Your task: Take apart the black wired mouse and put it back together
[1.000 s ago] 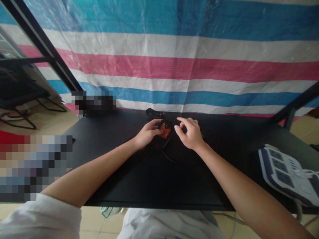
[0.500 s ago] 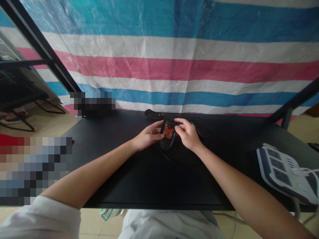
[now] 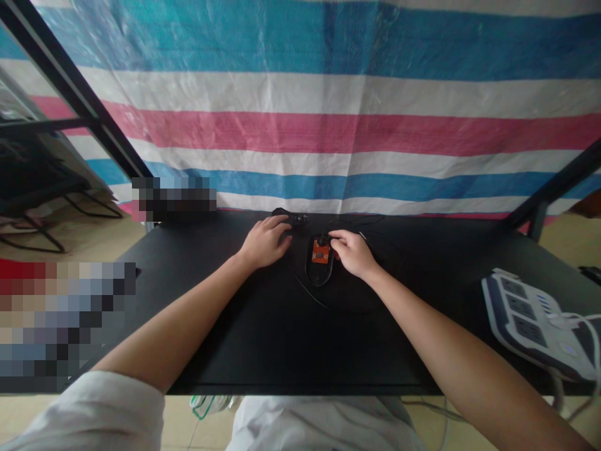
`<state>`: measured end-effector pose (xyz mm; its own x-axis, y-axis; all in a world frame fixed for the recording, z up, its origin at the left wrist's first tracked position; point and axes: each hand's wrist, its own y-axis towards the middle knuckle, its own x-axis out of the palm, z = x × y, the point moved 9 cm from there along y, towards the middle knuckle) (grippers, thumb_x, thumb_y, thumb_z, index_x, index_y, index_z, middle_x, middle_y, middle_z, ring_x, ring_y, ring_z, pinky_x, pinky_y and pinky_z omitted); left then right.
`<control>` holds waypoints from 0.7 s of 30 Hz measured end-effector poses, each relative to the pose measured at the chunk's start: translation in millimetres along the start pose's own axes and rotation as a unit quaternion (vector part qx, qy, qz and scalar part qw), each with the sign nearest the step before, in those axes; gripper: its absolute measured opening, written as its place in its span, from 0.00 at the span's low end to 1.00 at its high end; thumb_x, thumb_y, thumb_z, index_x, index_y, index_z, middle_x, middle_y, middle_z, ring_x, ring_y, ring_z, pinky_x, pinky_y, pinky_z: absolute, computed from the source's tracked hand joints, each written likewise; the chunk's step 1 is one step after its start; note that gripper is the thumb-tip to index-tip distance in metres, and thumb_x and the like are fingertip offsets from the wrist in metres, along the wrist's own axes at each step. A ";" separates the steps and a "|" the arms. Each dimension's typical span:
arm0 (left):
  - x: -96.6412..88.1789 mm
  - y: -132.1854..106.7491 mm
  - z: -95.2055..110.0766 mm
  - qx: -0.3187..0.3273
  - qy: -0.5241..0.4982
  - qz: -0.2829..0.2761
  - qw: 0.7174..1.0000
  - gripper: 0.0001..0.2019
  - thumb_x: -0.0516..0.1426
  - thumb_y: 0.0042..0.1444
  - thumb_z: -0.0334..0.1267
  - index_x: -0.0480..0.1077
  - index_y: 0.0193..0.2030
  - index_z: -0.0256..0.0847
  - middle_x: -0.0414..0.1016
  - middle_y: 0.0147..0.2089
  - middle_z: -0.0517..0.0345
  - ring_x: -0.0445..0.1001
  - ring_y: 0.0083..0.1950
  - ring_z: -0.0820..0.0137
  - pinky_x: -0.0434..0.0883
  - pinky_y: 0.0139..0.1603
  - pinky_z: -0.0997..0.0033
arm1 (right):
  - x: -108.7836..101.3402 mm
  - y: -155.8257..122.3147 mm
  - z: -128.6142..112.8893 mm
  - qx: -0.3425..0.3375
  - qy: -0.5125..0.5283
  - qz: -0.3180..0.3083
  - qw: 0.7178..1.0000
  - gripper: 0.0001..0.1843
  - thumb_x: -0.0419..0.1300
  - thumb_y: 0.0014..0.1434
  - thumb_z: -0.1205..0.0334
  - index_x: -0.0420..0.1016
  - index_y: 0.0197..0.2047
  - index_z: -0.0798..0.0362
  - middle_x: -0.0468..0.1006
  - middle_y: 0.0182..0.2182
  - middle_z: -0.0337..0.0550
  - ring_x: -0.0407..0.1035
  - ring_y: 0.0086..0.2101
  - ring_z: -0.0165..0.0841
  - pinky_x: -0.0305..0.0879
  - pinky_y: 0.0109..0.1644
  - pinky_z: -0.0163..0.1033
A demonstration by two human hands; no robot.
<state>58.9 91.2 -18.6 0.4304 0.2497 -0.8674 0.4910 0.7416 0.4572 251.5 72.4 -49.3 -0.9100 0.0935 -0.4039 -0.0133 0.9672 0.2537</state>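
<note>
An opened computer mouse base [image 3: 319, 275] lies on the black table, its orange circuit board [image 3: 320, 252] exposed. At its front right edge my right hand [image 3: 355, 254] is closed, thumb and index finger gripping the rim near the cable end. My left hand [image 3: 267, 243] is off to the left of the base, palm down with fingers stretched out. Its fingertips reach the black mouse top shell [image 3: 297, 217] at the back of the table and partly cover it; whether they touch it I cannot tell. A thin black cable [image 3: 307, 291] runs beside the base.
A white and dark blue power strip [image 3: 530, 319] with a plugged-in white cable stands at the table's right. Blurred-out items [image 3: 176, 199] sit at the back left and along the left edge. A striped tarpaulin [image 3: 300, 134] hangs behind the table [image 3: 300, 351].
My left hand has let go of the mouse base and moved left and back to the top shell. The base now rests lower on the table, my right hand still at its edge.
</note>
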 end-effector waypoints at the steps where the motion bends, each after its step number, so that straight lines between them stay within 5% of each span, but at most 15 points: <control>1: 3.3 0.5 -2.0 -0.003 0.025 -0.015 1.000 0.20 0.51 0.60 0.44 0.74 0.51 0.34 0.66 0.65 0.37 0.64 0.65 0.48 0.62 0.63 0.45 | 1.3 -0.5 -0.7 -0.003 -0.004 -0.005 1.000 0.13 0.56 0.56 0.66 0.77 0.44 0.56 0.77 0.23 0.39 0.71 0.24 0.32 0.67 0.34 0.38; 8: 25.3 -4.5 -4.2 -0.043 0.125 -0.135 0.982 0.26 0.48 0.64 0.50 0.68 0.62 0.39 0.48 0.74 0.41 0.47 0.74 0.48 0.50 0.69 0.39 | 11.9 -5.3 -2.2 0.017 -0.030 -0.050 0.998 0.14 0.56 0.60 0.67 0.72 0.49 0.56 0.77 0.23 0.37 0.71 0.23 0.29 0.67 0.34 0.36; 21: 26.5 -4.8 -0.4 -0.006 0.116 -0.125 0.985 0.27 0.45 0.65 0.50 0.69 0.59 0.33 0.66 0.62 0.37 0.61 0.65 0.50 0.53 0.65 0.39 | 18.9 -8.4 -8.3 -0.007 -0.088 -0.094 0.992 0.14 0.58 0.59 0.63 0.76 0.48 0.57 0.80 0.28 0.42 0.72 0.28 0.32 0.65 0.35 0.36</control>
<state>67.7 94.6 -43.9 0.1121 0.1929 -0.9748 0.5501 0.8049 0.2225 231.0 64.1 -51.8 -0.8043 -0.0470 -0.5924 -0.1825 0.9682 0.1710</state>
